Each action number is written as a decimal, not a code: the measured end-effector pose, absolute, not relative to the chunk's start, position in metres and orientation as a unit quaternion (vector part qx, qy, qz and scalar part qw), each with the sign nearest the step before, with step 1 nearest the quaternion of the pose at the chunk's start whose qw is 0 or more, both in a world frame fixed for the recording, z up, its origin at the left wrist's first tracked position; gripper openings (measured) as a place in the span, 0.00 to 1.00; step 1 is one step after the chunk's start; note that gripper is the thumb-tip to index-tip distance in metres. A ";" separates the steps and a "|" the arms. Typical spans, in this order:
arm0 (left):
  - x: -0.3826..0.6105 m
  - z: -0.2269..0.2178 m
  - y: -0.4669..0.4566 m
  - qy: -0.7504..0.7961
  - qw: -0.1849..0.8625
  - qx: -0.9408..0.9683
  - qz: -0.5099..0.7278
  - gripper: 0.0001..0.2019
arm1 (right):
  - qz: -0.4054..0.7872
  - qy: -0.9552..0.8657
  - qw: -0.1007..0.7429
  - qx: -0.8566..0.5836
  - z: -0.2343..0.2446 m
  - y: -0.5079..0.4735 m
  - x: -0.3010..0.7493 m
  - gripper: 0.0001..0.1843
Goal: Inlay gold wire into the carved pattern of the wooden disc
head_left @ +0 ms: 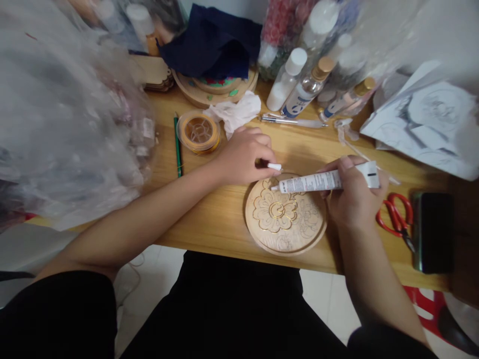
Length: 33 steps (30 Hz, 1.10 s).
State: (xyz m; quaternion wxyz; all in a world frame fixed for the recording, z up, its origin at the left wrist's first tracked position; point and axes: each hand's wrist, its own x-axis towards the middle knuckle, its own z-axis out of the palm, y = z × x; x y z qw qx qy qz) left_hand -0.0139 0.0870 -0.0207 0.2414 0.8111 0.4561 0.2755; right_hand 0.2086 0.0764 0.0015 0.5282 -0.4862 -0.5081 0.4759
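Note:
My right hand [355, 192] is closed around a white glue tube [312, 182] held nearly level, its nozzle pointing left. The nozzle tip is over the upper part of a round wooden board [284, 243]; whether it touches the wood I cannot tell. Gold wire outlines part of a flower [277, 210] on the board, and other motifs show as thin drawn lines. Just beyond the board's upper left edge, my left hand [247, 155] pinches a small white cap [274, 166] between thumb and finger.
A spool of gold wire [198, 131], a green pencil [177, 147] and a crumpled tissue [239, 110] lie left of the hands. Bottles [309, 87] and a pen [294, 121] stand or lie behind. Red-handled scissors [395, 214] and a dark box-like object [434, 232] are at right; plastic bags [67, 109] crowd the left.

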 end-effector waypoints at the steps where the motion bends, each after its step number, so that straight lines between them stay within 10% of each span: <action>1: -0.014 -0.020 0.087 0.456 0.242 0.811 0.276 0.05 | 0.475 -0.508 0.529 -0.487 0.002 0.076 0.208 0.13; 33: -0.014 -0.021 0.087 0.460 0.237 0.812 0.270 0.05 | 0.473 -0.530 0.521 -0.473 0.001 0.076 0.209 0.13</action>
